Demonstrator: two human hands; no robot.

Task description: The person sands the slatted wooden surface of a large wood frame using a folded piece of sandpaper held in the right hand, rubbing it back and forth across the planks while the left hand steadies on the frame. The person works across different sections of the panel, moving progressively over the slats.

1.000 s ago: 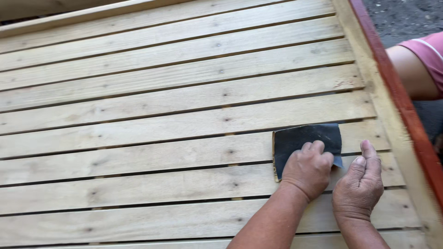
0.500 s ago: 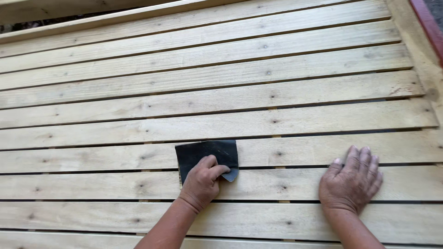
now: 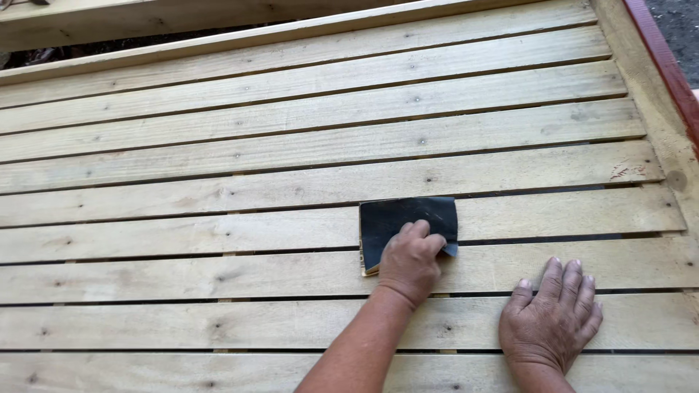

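On the slatted wooden panel (image 3: 218,240), a dark, near-black sandpaper sheet (image 3: 408,222) lies flat across two slats; the left hand (image 3: 410,262) presses its lower edge, the right hand (image 3: 551,324) spread flat just right of it.

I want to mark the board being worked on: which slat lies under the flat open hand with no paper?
The slat second from the bottom edge: the right hand lies flat on it. The left hand presses dark sandpaper higher up.

Sandpaper (image 3: 408,222) partly under left hand (image 3: 411,262)
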